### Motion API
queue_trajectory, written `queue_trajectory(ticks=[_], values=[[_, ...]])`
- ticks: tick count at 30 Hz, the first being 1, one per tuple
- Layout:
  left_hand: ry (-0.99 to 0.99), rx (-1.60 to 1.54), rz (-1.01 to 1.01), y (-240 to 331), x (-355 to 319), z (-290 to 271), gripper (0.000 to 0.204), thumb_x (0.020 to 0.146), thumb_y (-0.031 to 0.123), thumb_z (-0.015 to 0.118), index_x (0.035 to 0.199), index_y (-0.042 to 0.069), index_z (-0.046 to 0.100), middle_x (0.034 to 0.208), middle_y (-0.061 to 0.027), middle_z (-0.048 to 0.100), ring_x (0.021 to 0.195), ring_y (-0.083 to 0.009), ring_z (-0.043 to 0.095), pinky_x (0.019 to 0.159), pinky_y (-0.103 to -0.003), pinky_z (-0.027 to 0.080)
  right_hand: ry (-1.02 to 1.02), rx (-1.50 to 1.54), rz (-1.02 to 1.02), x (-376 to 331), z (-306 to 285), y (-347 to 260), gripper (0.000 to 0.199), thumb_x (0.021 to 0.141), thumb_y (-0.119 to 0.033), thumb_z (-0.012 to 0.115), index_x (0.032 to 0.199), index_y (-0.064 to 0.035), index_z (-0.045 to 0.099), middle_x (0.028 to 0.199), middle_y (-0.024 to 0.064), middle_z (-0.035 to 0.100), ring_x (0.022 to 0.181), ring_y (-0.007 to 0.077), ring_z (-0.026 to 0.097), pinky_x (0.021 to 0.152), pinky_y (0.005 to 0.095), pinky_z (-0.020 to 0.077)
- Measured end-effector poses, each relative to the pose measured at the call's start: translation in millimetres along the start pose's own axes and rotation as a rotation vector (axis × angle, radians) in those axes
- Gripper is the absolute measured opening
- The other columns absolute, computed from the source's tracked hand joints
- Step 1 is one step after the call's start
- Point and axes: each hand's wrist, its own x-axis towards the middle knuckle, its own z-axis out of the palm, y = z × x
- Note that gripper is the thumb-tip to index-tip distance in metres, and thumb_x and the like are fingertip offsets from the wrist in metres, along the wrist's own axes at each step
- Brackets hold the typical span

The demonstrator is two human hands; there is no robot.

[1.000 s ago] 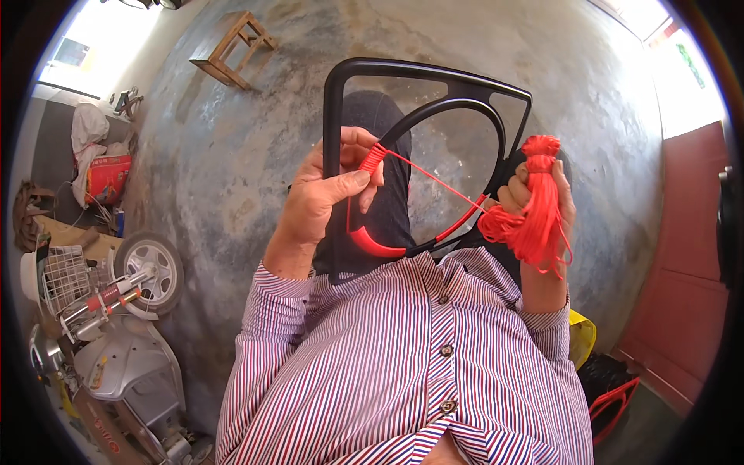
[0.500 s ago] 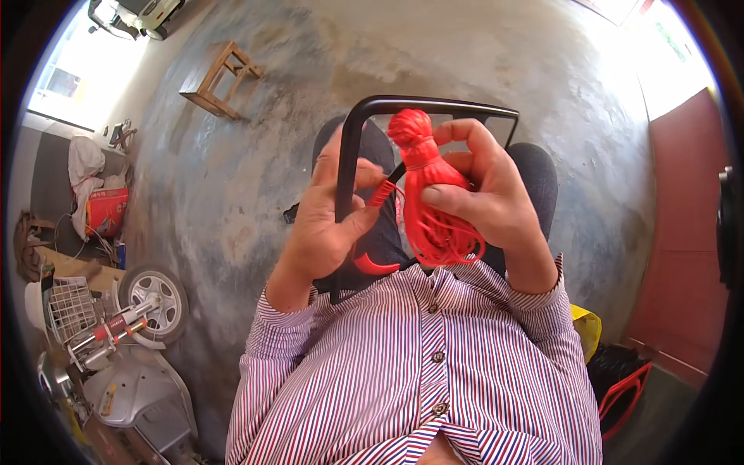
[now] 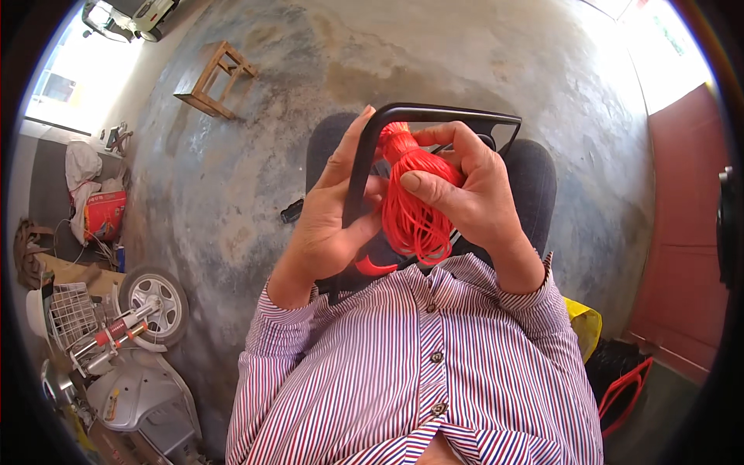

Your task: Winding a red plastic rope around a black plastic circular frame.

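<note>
A black metal frame [image 3: 457, 111] with a bent bar stands over my lap. My left hand [image 3: 329, 209] is at the frame's left bar, which crosses in front of it. Its index finger points up along the bar; the thumb and other fingers curl inward, their tips partly hidden behind the bar and cord. Between thumb and fingers, my right hand [image 3: 473, 190] grips a bundle of red cord [image 3: 418, 205], tied near its upper end and hanging in loops. The bundle's top lies just behind the frame's corner. Below it, a red curved piece [image 3: 376, 267] shows low on the frame.
A wooden stool [image 3: 217, 81] lies on the concrete floor at far left. To the left are a wheel [image 3: 153, 306], a wire basket [image 3: 71, 314] and grey vehicle parts [image 3: 136, 391]. A small black object [image 3: 292, 211] lies beside my knee. Right: a yellow bag [image 3: 583, 325] and red door [image 3: 678, 232].
My right hand has brought the cord bundle left and slightly down, so its top now sits behind the frame's corner. My left index finger has straightened upward.
</note>
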Motion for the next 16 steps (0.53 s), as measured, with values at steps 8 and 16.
queue_trajectory(ticks=[8,16], values=[[0.055,-0.154,-0.057,5.8,-3.7,0.1,0.047,0.078,-0.004,0.067,0.125,0.004,0.065,0.158,-0.0131,0.031,0.144,-0.0290,0.034,0.114,-0.040,0.033,-0.066,0.029,-0.098,0.3,-4.3,1.1,0.033,0.088,-0.024,0.070,0.099,0.0065,0.067,0.082,0.0156,0.073,0.075,0.0156,0.071,0.069,0.0279,0.0548],[0.014,-0.519,-0.127,1.6,-11.2,4.0,0.063,0.073,0.009,0.072,0.135,0.007,0.059,0.163,-0.0157,0.015,0.150,-0.0341,0.018,0.119,-0.042,0.017,0.094,1.197,0.521,-31.3,0.5,76.6,0.030,0.096,-0.019,0.056,0.101,0.0075,0.067,0.094,0.0119,0.072,0.077,0.0170,0.066,0.078,0.0328,0.0526]])
